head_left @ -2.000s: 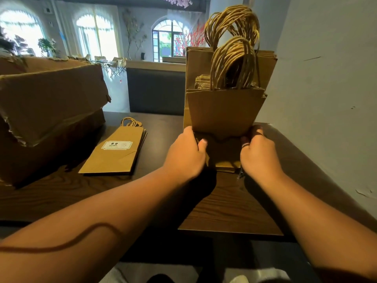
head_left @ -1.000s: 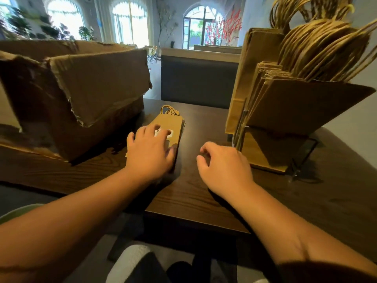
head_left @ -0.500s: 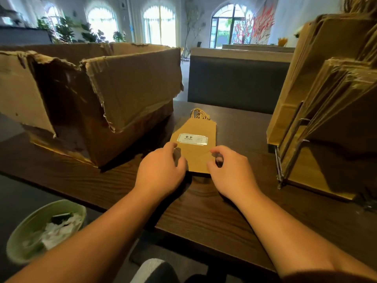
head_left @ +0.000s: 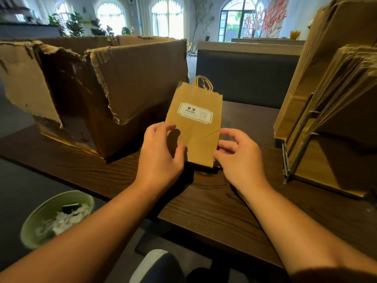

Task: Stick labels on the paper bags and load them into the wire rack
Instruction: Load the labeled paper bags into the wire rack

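Labelled bag coming up off the bench

Both hands, left point(head_left: 161, 154) and right point(head_left: 237, 158), have fingers clamped on the paper bag point(head_left: 194, 127) edges, label point(head_left: 194, 112) already on. Next it probably needs swinging right into the wire rack point(head_left: 302, 139).

Your light comes from the arched windows point(head_left: 167, 19) at the far end, which blow out to near white, while the dark table point(head_left: 214, 213) close to you sits dim and warm-toned. You get a soft shadow of the left hand point(head_left: 161, 154) on the paper bag point(head_left: 195, 127). The wide lens bows your edges, and the bin point(head_left: 57, 217) is slightly soft.
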Tool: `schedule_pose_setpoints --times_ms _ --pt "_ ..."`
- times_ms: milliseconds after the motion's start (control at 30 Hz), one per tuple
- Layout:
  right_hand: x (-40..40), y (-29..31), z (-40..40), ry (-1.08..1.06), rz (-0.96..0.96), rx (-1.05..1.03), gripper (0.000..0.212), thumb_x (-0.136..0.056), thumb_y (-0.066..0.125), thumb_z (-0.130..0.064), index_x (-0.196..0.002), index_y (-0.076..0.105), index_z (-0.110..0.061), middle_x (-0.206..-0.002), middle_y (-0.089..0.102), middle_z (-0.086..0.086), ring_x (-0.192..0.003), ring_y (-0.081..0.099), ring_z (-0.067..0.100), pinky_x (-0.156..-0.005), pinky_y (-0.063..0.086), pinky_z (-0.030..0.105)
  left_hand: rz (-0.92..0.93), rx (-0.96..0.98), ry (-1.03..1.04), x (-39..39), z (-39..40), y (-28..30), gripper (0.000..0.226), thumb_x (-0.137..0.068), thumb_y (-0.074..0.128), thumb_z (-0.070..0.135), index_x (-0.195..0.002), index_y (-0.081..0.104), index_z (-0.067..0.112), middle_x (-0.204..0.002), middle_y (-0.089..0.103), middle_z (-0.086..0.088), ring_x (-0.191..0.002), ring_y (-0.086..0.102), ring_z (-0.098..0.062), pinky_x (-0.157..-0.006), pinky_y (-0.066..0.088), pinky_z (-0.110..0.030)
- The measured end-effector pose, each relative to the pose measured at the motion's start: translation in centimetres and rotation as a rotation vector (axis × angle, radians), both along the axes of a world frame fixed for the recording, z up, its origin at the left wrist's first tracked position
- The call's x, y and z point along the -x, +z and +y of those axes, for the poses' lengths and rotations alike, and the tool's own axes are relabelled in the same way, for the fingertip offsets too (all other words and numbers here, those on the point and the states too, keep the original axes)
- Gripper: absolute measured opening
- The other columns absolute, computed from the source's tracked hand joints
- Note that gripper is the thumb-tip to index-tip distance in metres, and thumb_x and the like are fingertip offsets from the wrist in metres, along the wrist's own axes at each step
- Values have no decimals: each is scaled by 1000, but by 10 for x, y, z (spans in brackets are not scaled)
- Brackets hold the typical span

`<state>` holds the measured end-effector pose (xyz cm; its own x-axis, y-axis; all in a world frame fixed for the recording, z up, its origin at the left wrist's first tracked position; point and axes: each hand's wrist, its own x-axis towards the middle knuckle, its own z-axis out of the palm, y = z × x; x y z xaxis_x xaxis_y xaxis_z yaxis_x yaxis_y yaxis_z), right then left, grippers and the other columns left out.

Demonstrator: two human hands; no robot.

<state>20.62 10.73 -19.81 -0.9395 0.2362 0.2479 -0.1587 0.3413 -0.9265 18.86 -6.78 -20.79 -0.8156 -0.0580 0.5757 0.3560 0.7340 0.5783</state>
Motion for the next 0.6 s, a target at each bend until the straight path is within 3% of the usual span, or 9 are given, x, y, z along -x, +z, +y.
schedule_pose_setpoints --times_ms 100,167,267,333,400,467,533,600 --pt "2 5 1 45 -58 328 61 -87 70 -1 -140 49 -22 -120 68 -3 -106 67 11 -81 59 27 77 -86 -48 -3 -1 -1 74 -82 79 21 -144 40 17 -132 40 6 -114 34 9 -93 32 2" --pt "4 6 1 74 -52 439 51 -89 64 4 -133 57 -19 -116 72 0 -105 69 13 -88 58 36 115 -112 -107 -5 -1 -2 91 -78 82 20 -151 28 17 -127 34 10 -116 38 5 -95 39 -8" --pt "1 8 1 60 21 354 40 -90 62 3 -113 67 -30 -109 73 -8 -106 67 11 -92 56 39 141 -65 -140 -5 0 -5 107 -76 84 19 -157 13 13 -129 32 8 -121 36 2 -95 33 0" --pt "-4 11 1 56 90 252 43 -91 61 2 -113 62 -35 -110 70 -14 -109 63 4 -92 55 30 127 -57 -150 -4 0 -5 111 -78 83 18 -158 7 11 -138 35 0 -131 34 -4 -102 28 -3" --pt "-14 18 1 66 135 150 44 -93 59 1 -113 56 -38 -108 65 -22 -108 60 -4 -89 52 19 103 -72 -170 -7 1 0 105 -83 79 21 -159 7 10 -146 37 0 -135 31 -1 -106 25 -4" --pt "-25 26 1 82 146 79 41 -94 59 -1 -107 53 -39 -105 63 -24 -105 60 -4 -88 53 20 71 -139 -224 -15 4 7 89 -89 72 24 -159 16 15 -146 44 9 -133 40 3 -110 35 -15" --pt "-40 36 4 80 177 -8 41 -94 60 -5 -105 49 -43 -105 62 -24 -105 60 -5 -86 53 20 43 -276 -241 -29 12 19 69 -94 66 21 -152 28 20 -130 53 21 -121 50 12 -105 46 -24" --pt "-57 47 11 69 237 -73 45 -94 60 -5 -103 45 -46 -107 62 -24 -103 60 -8 -78 53 14 43 -402 -258 -43 25 30 62 -95 63 14 -147 31 24 -120 55 25 -113 53 16 -98 47 -20"
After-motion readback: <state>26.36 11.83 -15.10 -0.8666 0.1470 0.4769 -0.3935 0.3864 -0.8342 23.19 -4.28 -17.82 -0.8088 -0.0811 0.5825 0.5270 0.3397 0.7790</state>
